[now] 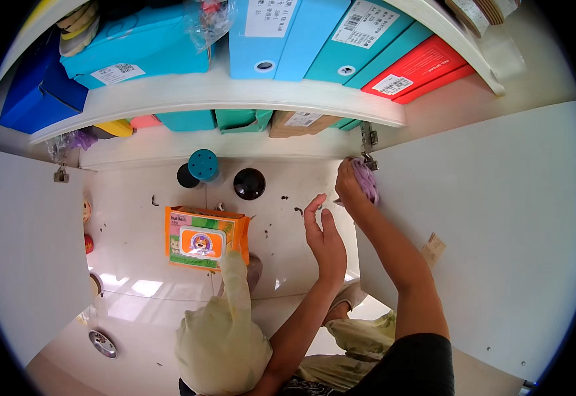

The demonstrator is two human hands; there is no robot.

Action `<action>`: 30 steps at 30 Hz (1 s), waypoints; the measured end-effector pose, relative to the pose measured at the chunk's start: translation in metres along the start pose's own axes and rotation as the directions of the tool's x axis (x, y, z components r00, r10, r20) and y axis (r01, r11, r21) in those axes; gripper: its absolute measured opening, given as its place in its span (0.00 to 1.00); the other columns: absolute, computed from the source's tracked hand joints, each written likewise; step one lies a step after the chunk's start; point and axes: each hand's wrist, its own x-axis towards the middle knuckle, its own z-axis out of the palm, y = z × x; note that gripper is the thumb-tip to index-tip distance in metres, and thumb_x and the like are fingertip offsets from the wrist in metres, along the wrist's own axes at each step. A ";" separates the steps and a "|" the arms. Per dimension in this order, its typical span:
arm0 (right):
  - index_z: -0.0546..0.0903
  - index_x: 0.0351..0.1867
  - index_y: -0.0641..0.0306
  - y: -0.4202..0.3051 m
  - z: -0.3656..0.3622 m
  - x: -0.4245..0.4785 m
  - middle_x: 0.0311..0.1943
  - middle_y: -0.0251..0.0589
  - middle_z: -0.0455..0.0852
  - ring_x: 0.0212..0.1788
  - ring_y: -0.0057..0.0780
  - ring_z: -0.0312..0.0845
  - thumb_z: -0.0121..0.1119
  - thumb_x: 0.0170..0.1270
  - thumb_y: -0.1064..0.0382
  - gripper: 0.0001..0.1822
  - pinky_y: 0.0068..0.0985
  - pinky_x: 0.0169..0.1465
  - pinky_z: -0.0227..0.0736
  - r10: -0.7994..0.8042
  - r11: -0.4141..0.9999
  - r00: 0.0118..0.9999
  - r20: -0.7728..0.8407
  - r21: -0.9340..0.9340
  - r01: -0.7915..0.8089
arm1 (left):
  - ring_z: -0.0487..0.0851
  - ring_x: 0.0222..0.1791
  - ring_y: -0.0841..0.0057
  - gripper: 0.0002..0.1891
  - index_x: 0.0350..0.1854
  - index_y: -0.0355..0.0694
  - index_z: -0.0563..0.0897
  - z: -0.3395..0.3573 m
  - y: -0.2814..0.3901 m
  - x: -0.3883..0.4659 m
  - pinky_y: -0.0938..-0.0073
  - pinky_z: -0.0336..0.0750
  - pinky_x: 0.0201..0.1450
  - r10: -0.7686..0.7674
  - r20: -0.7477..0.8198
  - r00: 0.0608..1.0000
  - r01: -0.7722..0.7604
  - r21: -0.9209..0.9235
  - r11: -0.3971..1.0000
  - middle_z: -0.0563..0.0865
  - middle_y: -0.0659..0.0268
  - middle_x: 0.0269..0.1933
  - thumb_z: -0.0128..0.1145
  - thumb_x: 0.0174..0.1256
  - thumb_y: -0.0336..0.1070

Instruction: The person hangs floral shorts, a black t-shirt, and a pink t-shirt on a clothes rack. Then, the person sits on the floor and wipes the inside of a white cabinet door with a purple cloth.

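My right hand [350, 184] grips a folded purple cloth [366, 181]. The cloth is pressed near the lower hinge [369, 161] of the white right-hand cabinet door [471, 208], by the inner edge. Lower and to the left, my left hand [325, 245] is raised with its fingers apart and holds nothing. On the floor to its left, an orange pack of wet wipes [203, 242] with a white flip lid lies close to my bent knee [223, 346]. Farther back are a round black lid or bowl [249, 184] and a teal container with holes in its top [203, 165].
Shoe boxes [263, 54] fill the white shelf [218, 96] above, with more boxes [243, 120] on a lower shelf. The left cabinet door [30, 247] stands open. A small metal dish [103, 344] lies at lower left. Dark debris [299, 211] is scattered on the tiled floor.
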 end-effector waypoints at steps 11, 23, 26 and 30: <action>0.86 0.34 0.61 -0.022 0.018 0.028 0.38 0.41 0.82 0.50 0.38 0.74 0.57 0.55 0.60 0.11 0.36 0.59 0.64 0.060 0.965 0.998 -0.017 -0.254 -0.063 | 0.68 0.61 0.76 0.14 0.57 0.36 0.73 -0.008 -0.002 -0.002 0.74 0.57 0.67 0.018 -0.031 0.999 -0.018 -0.028 0.999 0.75 0.63 0.58 0.42 0.74 0.33; 0.83 0.33 0.55 -0.068 0.001 -0.037 0.38 0.40 0.84 0.47 0.39 0.77 0.60 0.54 0.53 0.11 0.42 0.55 0.65 0.430 0.697 0.810 0.398 0.423 -0.578 | 0.69 0.60 0.76 0.13 0.55 0.36 0.74 -0.009 -0.018 -0.001 0.74 0.57 0.67 0.038 -0.042 0.998 -0.038 -0.004 0.999 0.77 0.64 0.56 0.42 0.74 0.33; 0.82 0.30 0.55 -0.091 0.052 -0.092 0.34 0.39 0.84 0.46 0.38 0.78 0.60 0.53 0.55 0.09 0.38 0.53 0.66 0.072 0.987 0.943 0.324 0.112 -0.114 | 0.69 0.61 0.76 0.13 0.55 0.36 0.74 -0.003 -0.011 -0.005 0.74 0.57 0.67 0.019 -0.025 1.000 -0.020 -0.016 1.000 0.77 0.63 0.57 0.42 0.74 0.33; 0.82 0.31 0.56 -0.074 0.052 -0.084 0.32 0.38 0.84 0.46 0.36 0.76 0.66 0.46 0.51 0.14 0.35 0.54 0.63 0.058 0.980 0.969 0.241 0.172 -0.102 | 0.69 0.62 0.75 0.13 0.55 0.36 0.74 -0.004 -0.012 -0.004 0.73 0.57 0.67 0.020 -0.019 1.000 -0.020 -0.023 1.000 0.77 0.62 0.58 0.43 0.74 0.33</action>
